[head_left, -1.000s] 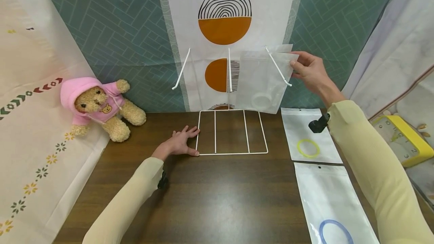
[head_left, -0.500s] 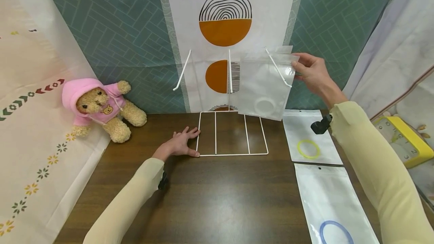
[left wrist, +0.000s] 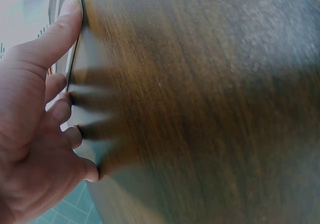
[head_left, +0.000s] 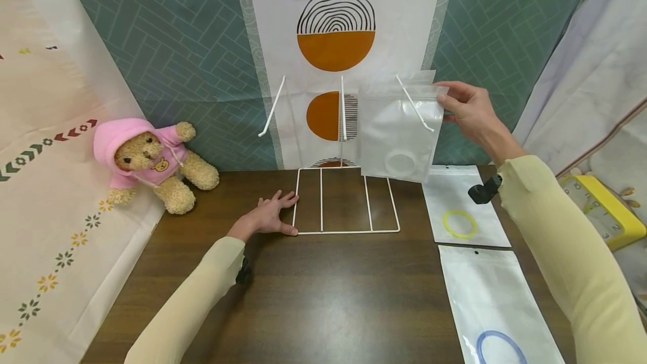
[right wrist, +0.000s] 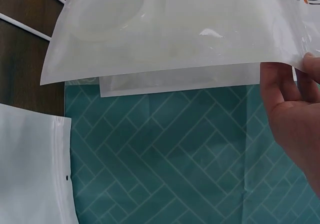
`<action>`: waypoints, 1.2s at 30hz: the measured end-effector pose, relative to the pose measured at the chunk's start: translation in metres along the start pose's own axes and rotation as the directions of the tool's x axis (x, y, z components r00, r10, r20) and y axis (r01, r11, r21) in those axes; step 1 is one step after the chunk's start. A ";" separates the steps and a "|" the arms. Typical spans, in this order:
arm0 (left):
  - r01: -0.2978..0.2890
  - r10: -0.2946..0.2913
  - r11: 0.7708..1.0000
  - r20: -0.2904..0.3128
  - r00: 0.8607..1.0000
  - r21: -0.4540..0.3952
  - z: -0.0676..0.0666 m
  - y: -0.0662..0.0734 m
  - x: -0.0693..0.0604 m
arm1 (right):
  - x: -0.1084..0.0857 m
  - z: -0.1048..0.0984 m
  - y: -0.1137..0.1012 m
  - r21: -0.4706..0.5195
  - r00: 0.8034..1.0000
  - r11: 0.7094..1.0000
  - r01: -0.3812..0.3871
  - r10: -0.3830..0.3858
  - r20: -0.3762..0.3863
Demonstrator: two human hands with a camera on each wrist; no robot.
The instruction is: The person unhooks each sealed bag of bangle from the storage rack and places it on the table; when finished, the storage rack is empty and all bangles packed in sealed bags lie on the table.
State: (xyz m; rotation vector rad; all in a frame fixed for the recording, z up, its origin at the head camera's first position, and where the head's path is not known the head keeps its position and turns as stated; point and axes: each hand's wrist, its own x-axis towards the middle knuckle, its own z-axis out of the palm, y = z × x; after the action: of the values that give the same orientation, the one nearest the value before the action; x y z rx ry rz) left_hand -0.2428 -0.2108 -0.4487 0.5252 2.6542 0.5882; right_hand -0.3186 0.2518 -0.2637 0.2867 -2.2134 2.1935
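Observation:
My right hand (head_left: 472, 111) pinches the upper right edge of a translucent zip bag (head_left: 376, 133) holding a pale ring (head_left: 400, 162). The bag hangs upright at the right hook (head_left: 415, 104) of a white wire rack (head_left: 349, 233); whether the hook passes through its hole I cannot tell. A second bag (right wrist: 175, 83) shows just behind it, its contents hidden. My left hand (head_left: 268, 215) has its fingers spread, thumb and fingertips touching the left side of the rack's base. In the left wrist view, the thumb (left wrist: 62, 31) lies along the wire.
Two more zip bags lie on the table (head_left: 313, 308) at right: one with a yellow ring (head_left: 460, 223), one with a blue ring (head_left: 497, 347). A teddy bear (head_left: 151, 162) in pink sits back left. A yellow clock (head_left: 606, 206) stands far right. The left hook (head_left: 272, 107) and middle hook (head_left: 343, 108) carry no bag.
The bag in my right hand has shifted slightly right, its bottom edge swinging lower in the head view. My left hand stays on the rack's base.

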 end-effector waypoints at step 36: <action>-0.024 0.024 1.000 -0.004 1.000 0.013 0.000 -0.002 -0.001 | -0.042 -0.007 -0.010 0.103 0.989 0.989 0.104 -0.114 0.098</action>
State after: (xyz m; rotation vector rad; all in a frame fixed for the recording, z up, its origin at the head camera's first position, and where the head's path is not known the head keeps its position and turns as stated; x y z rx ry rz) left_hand -0.2427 -0.2128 -0.4490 0.5610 2.6610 0.5810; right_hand -0.2771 0.2641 -0.2595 0.5225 -2.0867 2.2806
